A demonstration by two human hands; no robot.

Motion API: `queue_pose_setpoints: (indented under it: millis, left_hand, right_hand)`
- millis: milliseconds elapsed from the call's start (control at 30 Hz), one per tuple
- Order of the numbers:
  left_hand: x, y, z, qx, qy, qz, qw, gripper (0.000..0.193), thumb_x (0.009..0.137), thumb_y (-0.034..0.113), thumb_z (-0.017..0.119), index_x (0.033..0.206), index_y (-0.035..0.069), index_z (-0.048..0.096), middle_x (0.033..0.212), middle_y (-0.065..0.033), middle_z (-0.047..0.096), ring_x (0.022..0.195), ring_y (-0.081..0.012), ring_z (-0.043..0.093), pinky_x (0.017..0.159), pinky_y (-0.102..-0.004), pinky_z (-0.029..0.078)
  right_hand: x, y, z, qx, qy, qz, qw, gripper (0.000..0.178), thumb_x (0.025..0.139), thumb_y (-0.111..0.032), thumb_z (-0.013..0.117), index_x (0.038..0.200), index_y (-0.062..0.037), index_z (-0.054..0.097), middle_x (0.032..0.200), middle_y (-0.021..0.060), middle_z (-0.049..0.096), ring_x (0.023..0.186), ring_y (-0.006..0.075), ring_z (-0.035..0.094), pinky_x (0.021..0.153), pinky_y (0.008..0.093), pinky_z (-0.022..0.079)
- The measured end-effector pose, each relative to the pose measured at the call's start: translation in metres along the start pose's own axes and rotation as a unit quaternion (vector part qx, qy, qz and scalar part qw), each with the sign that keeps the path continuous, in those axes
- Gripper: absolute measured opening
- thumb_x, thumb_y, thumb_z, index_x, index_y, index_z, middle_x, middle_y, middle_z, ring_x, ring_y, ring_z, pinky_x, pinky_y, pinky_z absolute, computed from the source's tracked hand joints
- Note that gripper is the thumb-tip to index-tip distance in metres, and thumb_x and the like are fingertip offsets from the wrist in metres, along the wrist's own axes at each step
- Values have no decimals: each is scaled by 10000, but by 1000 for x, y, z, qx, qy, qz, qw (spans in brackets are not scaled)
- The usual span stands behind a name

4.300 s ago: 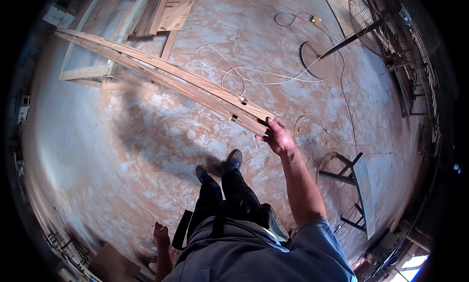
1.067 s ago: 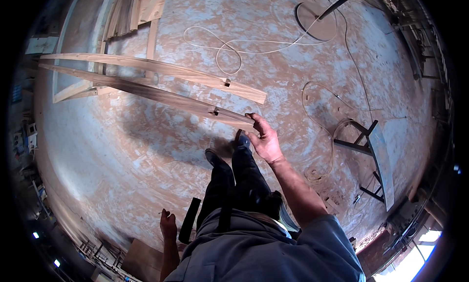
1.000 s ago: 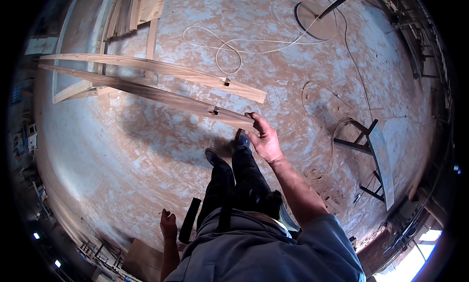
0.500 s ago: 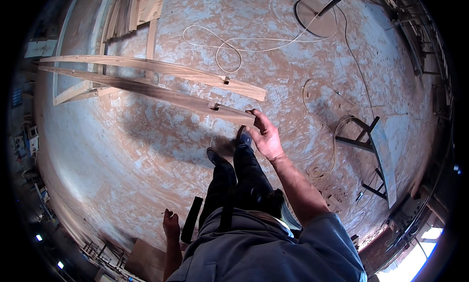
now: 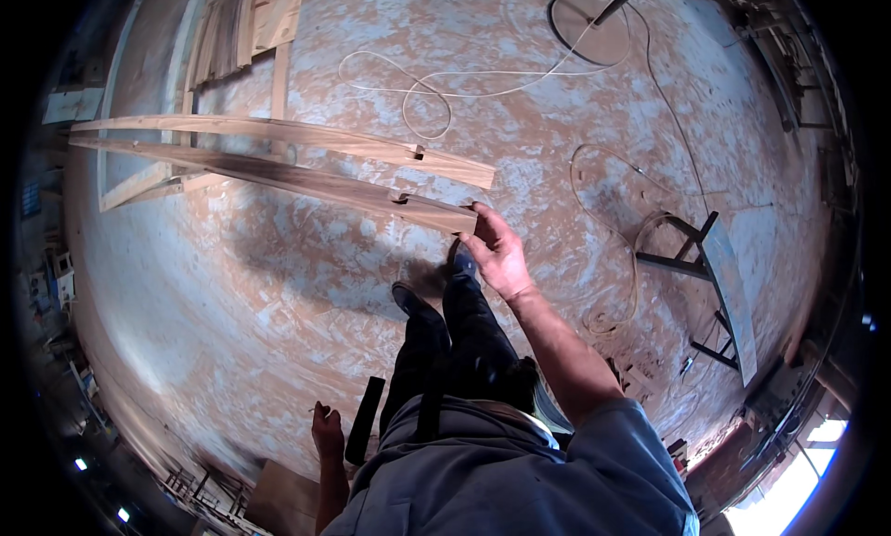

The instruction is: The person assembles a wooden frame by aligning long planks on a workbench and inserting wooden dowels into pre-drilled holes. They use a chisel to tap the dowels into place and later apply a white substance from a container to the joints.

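Observation:
My right hand [image 5: 498, 258] grips the near end of a long wooden beam [image 5: 357, 194], thumb on the close side and fingers over the far side. The beam has a notch cut into it a little way from my hand and runs off to the left. Beyond it lies a second, similar notched wooden beam [image 5: 348, 142], apart from it at this end, the two drawing close at the far left. Low by my left side hangs my left hand [image 5: 327, 431], closed, with a thin pale stick [image 5: 314, 410] poking out between its fingers; its kind is too small to tell.
A wooden frame [image 5: 280, 86] with stacked boards [image 5: 223, 39] stands at the far left, under the beams. Pale cable [image 5: 483, 73] loops across the floor to a round base [image 5: 585, 30] with a post. At right is a dark-legged metal stand [image 5: 729, 290].
The whole view has shifted slightly, the floor things sliding a little left. My right hand keeps its grip on the beam's end. My left hand has hardly moved.

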State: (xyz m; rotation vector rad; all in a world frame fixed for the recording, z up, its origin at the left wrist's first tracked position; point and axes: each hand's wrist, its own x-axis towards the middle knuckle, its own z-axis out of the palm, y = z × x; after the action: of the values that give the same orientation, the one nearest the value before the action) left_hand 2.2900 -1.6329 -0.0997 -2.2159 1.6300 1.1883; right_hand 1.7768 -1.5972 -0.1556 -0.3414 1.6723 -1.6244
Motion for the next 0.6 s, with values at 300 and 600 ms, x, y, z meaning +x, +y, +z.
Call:
queue_pose_setpoints:
  millis: [300,600]
  left_hand:
    - [-4,2,2,-38,-6,-15,999,595,870,136,553,1392,-76,362,1153,-164,603,754,-130,550,651,-268,465]
    - [-4,1,2,-49,-14,-16,999,606,873,129,545,1408,-70,343,1177,-152,587,771,-121,546,659,-258,460]
  right_hand:
    - [1,-7,1,29,-7,33,999,514,890,-35,633,1353,32,419,1247,128,580,1159,171,544,989,310,432]
    - [10,-4,3,14,37,42,998,532,891,-152,668,1327,52,441,968,48,593,884,135,576,827,283,477]
